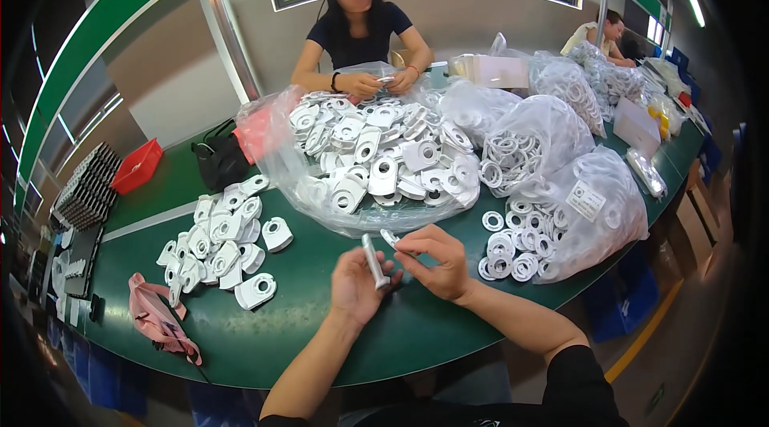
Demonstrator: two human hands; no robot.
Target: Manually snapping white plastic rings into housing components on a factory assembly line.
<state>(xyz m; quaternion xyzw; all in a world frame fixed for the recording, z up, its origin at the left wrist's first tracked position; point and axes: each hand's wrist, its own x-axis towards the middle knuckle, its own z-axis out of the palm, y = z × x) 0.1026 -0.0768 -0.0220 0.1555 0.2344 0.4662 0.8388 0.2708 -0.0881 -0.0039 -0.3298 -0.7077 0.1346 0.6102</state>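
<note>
My left hand (354, 287) grips a white plastic housing (373, 262), turned edge-on so that its face is hidden. Close beside it, my right hand (442, 263) pinches a small white ring (389, 238) between thumb and fingers. The ring and the housing are a small gap apart. Beyond my hands, a large clear plastic bag (320, 215) lies open with many similar white housings (384, 169). Loose white rings (525, 239) are heaped to the right, at the mouth of another clear bag (605, 223). More housings (216, 239) form a loose pile at the left.
A pink cloth item (156, 319) lies at the table's left front edge. A black bag (220, 159) and a red tray (138, 165) sit farther back. Across the green table (296, 331), a person (360, 46) handles a small part; another sits far right. Filled bags line the right side.
</note>
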